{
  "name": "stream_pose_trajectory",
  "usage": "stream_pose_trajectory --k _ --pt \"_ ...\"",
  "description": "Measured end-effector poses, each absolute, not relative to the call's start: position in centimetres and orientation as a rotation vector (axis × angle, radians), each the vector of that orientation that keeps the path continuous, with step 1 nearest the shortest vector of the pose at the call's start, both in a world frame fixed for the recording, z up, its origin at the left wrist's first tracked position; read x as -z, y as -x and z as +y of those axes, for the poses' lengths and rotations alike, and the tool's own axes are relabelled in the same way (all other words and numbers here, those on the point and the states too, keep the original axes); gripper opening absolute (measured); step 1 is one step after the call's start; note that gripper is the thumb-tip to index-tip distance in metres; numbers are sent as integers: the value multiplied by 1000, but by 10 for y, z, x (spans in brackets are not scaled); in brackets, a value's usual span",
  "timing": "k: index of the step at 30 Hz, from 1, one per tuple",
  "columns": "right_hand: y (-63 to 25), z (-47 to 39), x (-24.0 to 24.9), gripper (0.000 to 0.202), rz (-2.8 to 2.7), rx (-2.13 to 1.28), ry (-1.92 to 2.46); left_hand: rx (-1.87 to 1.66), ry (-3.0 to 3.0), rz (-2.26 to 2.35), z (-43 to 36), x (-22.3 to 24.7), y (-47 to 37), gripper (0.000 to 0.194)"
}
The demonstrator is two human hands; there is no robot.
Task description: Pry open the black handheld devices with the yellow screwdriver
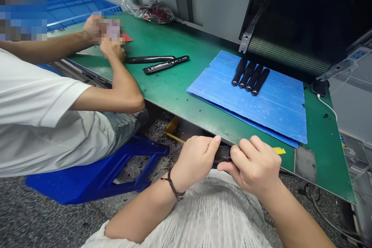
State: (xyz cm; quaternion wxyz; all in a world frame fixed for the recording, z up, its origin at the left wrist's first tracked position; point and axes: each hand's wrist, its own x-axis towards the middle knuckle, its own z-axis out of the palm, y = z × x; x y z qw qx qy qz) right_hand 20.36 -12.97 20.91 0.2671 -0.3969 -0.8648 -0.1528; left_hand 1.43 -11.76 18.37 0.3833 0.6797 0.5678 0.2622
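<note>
Near the bench's front edge, over my lap, my left hand (195, 158) is closed round a black plastic part (222, 154), thumb raised along it. Only the part's middle shows between my hands. My right hand (253, 163) is a fist at the other end of the part, thumb stretched toward it. From the little-finger side of that fist sticks out the yellow end of a tool (279, 150); the fist covers the rest. Beyond my hands, several glossy black handle-shaped parts (254, 78) lie in a row on a blue plastic sheet (215, 81).
At left a co-worker sits on a blue stool (87, 182), hands (113, 46) partly blurred. Two long black shells (166, 65) lie on the green bench (174, 93). A dark flat slab (305, 164) rests by the right front edge. A blue crate (84, 7) stands behind.
</note>
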Motion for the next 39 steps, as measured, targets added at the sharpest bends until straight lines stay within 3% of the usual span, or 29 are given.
stream_pose_trajectory --k 11,15,18,23,27,34,39 --pt "-212 -125 -198 50 -2256 628 979 -725 -1522 1078 -123 -176 -21 64" --pt "-215 -125 -193 31 -2358 419 780 -691 -1512 1152 -118 -176 -20 63" --pt "-220 -129 -196 10 -2281 99 906 -792 -1704 1354 -115 -173 -15 58" --pt "-222 -136 -214 40 -2211 -455 1101 -1401 -2176 1260 -111 -162 -7 39" --pt "-212 -138 -225 58 -2223 -649 1045 -1544 -2305 1085 -110 -161 -7 39" --pt "-198 -138 -223 63 -2336 -724 1012 -1572 -2324 1049 -114 -160 -5 42" --pt "-197 -139 -220 65 -2383 -488 1025 -1609 -2335 1064 -113 -159 -5 42"
